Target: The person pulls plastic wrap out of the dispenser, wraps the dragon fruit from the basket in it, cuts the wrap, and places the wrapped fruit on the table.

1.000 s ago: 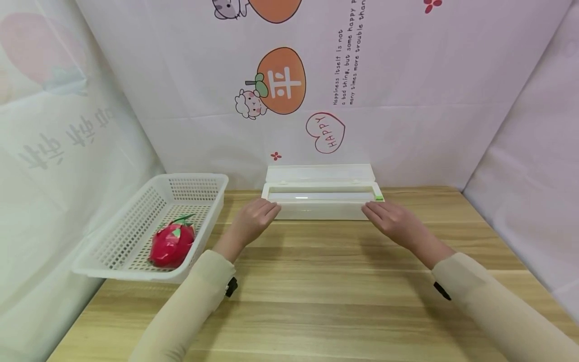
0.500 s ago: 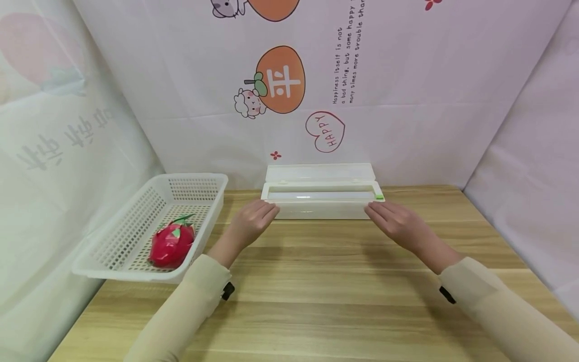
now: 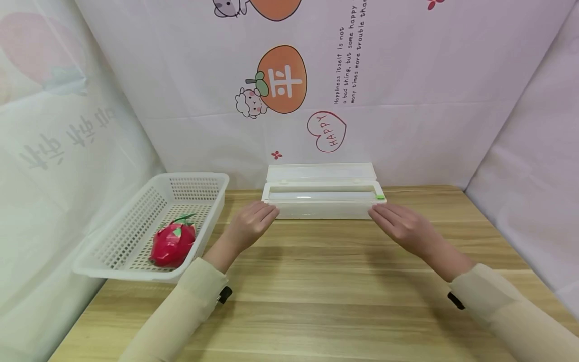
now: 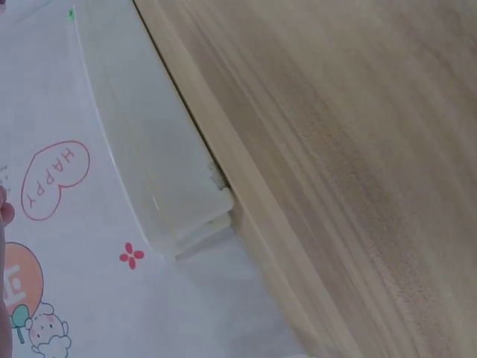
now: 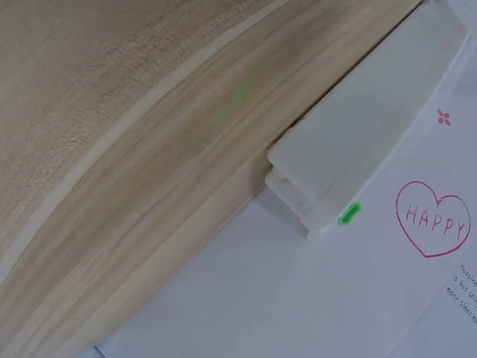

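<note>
A long white cling film dispenser [image 3: 323,210] stands against the back sheet with its lid [image 3: 322,172] raised. Inside lies a pale roll [image 3: 323,195], and a green slider [image 3: 380,197] sits at the right end. In the head view, my left hand [image 3: 251,223] is in front of the left end and my right hand [image 3: 400,226] in front of the right end. The fingers of both are together and loosely bent, with nothing held. Both wrist views show the dispenser's [image 4: 149,134] ends with no hand on them; a sliver of left fingers [image 4: 6,212] appears at the edge.
A white mesh basket [image 3: 192,182] stands on the left of the wooden table [image 3: 316,301], with a shiny red dragon fruit [image 3: 173,245] inside. Printed white sheets [image 3: 407,125] enclose the back and both sides.
My right hand has shifted slightly to the right, and its forearm has swung outward. My left forearm has drifted a little left. The dispenser and basket have not moved.
</note>
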A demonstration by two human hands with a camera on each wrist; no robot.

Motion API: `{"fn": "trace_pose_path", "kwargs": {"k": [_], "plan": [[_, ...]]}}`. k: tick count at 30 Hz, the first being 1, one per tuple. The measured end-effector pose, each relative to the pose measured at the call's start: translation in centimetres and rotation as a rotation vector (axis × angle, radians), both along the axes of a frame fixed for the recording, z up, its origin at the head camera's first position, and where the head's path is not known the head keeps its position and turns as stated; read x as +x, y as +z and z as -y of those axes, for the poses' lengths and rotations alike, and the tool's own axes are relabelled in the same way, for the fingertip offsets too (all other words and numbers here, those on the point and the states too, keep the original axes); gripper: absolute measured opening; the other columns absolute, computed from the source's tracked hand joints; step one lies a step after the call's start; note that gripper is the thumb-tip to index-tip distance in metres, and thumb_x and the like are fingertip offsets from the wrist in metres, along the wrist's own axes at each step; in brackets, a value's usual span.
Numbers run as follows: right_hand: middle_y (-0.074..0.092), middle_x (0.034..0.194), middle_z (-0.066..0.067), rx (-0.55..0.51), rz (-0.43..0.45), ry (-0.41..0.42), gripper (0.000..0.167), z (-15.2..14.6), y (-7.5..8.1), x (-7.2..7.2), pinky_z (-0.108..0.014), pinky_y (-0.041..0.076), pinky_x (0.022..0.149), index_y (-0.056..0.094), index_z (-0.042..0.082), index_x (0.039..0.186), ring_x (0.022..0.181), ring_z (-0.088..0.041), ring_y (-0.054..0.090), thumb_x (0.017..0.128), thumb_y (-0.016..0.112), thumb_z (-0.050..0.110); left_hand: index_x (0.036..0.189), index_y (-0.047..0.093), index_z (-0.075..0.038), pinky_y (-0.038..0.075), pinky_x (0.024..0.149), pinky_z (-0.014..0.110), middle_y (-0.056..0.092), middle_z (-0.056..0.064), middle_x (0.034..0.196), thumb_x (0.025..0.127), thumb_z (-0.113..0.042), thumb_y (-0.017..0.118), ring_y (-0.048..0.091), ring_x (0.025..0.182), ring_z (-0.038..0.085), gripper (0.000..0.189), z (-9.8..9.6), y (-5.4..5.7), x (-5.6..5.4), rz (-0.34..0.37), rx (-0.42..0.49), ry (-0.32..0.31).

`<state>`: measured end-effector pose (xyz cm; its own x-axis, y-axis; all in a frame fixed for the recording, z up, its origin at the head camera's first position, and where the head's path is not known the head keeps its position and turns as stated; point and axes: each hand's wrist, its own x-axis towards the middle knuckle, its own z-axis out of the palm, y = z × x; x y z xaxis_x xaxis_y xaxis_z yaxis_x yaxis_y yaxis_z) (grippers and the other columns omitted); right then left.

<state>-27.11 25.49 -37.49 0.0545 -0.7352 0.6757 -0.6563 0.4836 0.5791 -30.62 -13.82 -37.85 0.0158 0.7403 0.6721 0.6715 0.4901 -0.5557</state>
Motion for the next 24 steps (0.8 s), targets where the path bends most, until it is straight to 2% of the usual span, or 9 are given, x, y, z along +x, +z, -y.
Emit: {"fn": "trace_pose_path", "kwargs": {"k": [9, 16, 24], "plan": [[0.068, 0.091, -0.027, 0.001, -0.005, 0.01, 0.03, 0.3, 1.0, 1.2, -0.044, 0.057, 0.059, 0.067, -0.014, 0.099, 0.074, -0.037, 0.068, 0.099, 0.037, -0.012, 0.097, 0.071, 0.005, 0.056, 0.08, 0.036, 0.072, 0.014, 0.092, 0.092, 0.007, 0.056, 0.07, 0.082, 0.025, 0.016, 0.2, 0.4, 0.9, -0.024, 0.005, -0.053], [0.068, 0.091, -0.028, -0.022, -0.009, 0.044, 0.03, 0.8, 1.8, 2.3, -0.045, 0.057, 0.057, 0.068, -0.014, 0.097, 0.073, -0.037, 0.068, 0.099, 0.038, -0.012, 0.096, 0.071, 0.004, 0.056, 0.082, 0.036, 0.072, 0.013, 0.091, 0.098, 0.006, 0.048, 0.07, 0.084, 0.025, 0.024, 0.4, 0.8, 1.6, -0.04, -0.002, -0.059], [0.068, 0.092, -0.028, -0.048, -0.005, 0.07, 0.028, 0.9, 2.2, 3.3, -0.047, 0.056, 0.057, 0.068, -0.014, 0.097, 0.072, -0.037, 0.068, 0.099, 0.04, -0.011, 0.095, 0.072, 0.003, 0.056, 0.08, 0.036, 0.072, 0.013, 0.092, 0.099, 0.005, 0.047, 0.07, 0.083, 0.024, 0.025, 0.5, 1.0, 2.3, -0.061, -0.005, -0.074]]}}
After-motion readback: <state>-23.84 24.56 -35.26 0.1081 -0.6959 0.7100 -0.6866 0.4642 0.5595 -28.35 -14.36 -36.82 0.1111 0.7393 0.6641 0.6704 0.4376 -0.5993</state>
